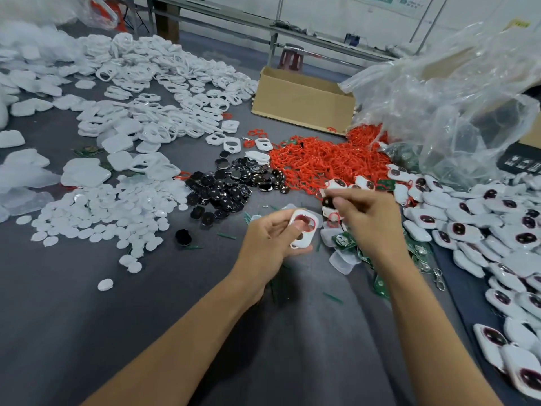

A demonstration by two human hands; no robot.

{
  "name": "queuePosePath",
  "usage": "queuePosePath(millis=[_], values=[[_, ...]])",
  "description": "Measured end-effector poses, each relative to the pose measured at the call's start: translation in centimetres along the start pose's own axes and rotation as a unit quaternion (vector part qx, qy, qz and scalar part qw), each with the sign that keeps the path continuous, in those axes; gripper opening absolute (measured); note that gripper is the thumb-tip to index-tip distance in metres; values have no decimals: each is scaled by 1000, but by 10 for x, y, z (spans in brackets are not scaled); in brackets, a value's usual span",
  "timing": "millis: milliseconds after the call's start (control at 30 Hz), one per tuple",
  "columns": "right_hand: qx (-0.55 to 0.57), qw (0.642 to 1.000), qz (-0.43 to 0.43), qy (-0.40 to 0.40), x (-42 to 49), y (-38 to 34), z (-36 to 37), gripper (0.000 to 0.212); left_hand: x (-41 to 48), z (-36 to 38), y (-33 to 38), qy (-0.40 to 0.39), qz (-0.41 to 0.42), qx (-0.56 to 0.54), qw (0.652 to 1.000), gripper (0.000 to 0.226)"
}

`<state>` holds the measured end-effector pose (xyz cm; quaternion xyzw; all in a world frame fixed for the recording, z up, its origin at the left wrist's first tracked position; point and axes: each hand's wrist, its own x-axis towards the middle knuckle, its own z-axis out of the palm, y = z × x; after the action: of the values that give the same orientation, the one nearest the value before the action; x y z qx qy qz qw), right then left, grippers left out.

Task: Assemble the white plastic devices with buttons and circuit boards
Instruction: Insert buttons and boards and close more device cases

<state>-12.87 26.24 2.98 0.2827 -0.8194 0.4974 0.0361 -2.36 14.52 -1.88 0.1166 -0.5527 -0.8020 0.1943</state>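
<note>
Left grip (pixel 272 240) is curled round a white shell (pixel 303 230), held above the middle of the bench (pixel 146 303), with what looks like a red ring (pixel 313 223) lining its larger opening. Right grip (pixel 367 222), just beside it, pinches a small dark part (pixel 328 202). This is probably a button, though blur hides its shape.

The likeliest fault is a bad seat. If the part goes in tilted or turned the wrong way, it could push the ring out of its groove or jam in the opening. The pinch looks light, at the fingertips only, so the part could also slip and drop among the circuit boards (pixel 345 241) and clear covers lying below the hands.

The finished devices (pixel 483 230) are heaped close on the right, and a sweep of the right forearm could knock some off the edge. The black buttons (pixel 231 187) and red rings (pixel 322 162) lie touching, so a hasty reach may bring up two parts together.
</note>
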Motion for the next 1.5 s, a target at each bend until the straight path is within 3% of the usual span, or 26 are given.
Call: queuePosePath(millis=[100,267,567,1000,1200,1400,1500], values=[[87,994,57,-39,-19,17,6,32,-1,4,1,0,5,8,1000,21],[205,972,75,-87,-21,17,11,31,-1,7,2,22,-2,43,999,19],[189,976,12,-110,-20,15,12,32,-1,3,4,43,-11,30,999,24],[266,953,37,-137,-26,11,12,15,-1,5,3,71,10,67,995,22],[260,959,43,-109,-28,8,21,22,1,2,-1,78,6,78,994,23],[306,944,62,-111,-27,10,19,33,2,-1,3,46,-41,15,998,21],[276,953,51,-113,-29,8,20,36,2,-1,2,55,-29,65,996,17]])
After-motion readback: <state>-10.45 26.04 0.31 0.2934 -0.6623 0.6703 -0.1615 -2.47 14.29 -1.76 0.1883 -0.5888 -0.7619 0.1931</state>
